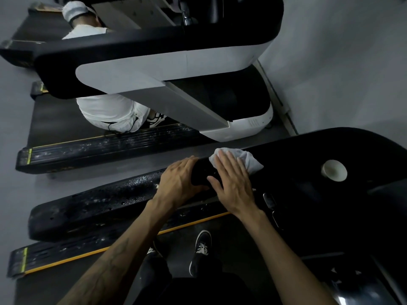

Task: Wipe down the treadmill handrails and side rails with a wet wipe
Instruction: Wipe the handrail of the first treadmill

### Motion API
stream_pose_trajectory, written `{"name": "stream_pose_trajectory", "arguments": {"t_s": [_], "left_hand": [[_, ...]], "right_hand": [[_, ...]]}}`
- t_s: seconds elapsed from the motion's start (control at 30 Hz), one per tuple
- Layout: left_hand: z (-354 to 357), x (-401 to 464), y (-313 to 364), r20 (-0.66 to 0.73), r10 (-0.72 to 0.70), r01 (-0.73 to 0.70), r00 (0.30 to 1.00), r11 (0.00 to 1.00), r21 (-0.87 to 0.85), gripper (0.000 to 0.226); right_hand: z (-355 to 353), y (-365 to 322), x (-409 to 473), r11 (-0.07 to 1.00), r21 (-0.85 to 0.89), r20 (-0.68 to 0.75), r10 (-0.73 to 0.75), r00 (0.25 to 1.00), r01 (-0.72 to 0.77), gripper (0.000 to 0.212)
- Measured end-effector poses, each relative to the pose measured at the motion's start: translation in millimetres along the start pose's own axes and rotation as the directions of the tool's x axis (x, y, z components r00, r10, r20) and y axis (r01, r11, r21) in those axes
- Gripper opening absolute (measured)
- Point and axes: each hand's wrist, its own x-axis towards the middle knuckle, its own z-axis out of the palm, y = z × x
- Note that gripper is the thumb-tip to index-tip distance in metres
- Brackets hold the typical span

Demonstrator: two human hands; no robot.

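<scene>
Right hand point(233, 183) lies flat, fingers straight, pressing the white wet wipe point(242, 159) onto the black handrail point(293, 155); left hand point(178, 181) curls around the handrail's end at nine o'clock of the wipe. Grey floor point(19, 194) below. At three o'clock, a paper cup point(333, 170) sits in the console. Another person point(105, 111) crouches on the neighbouring treadmill point(171, 69).

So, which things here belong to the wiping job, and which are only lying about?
Job: wipe under right hand; handrail gripped by left hand; side rail.
Lying about: cup; second treadmill; another person.
</scene>
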Motion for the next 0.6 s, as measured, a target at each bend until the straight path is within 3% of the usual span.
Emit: {"name": "stream_pose_trajectory", "arguments": {"t_s": [0.17,0.4,0.6], "left_hand": [[-0.4,-2.5,0.0,0.007,-0.002,0.002,1.0,1.0,-0.002,0.086],[-2.4,-2.3,3.9,0.012,-0.029,0.029,0.999,1.0,-0.009,0.082],[-5.8,-2.1,4.6,0.021,-0.023,0.023,1.0,1.0,-0.007,0.082]], "right_hand": [[-8.4,22.0,-29.5,0.978,-0.007,0.03,-0.207,0.978,0.207,0.061],[-0.3,12.5,-7.5,0.999,-0.038,-0.011,0.022,1.0,-0.023,0.069],[-8.0,28.9,-28.3,0.981,-0.044,0.073,-0.184,0.98,0.187,0.061]]}}
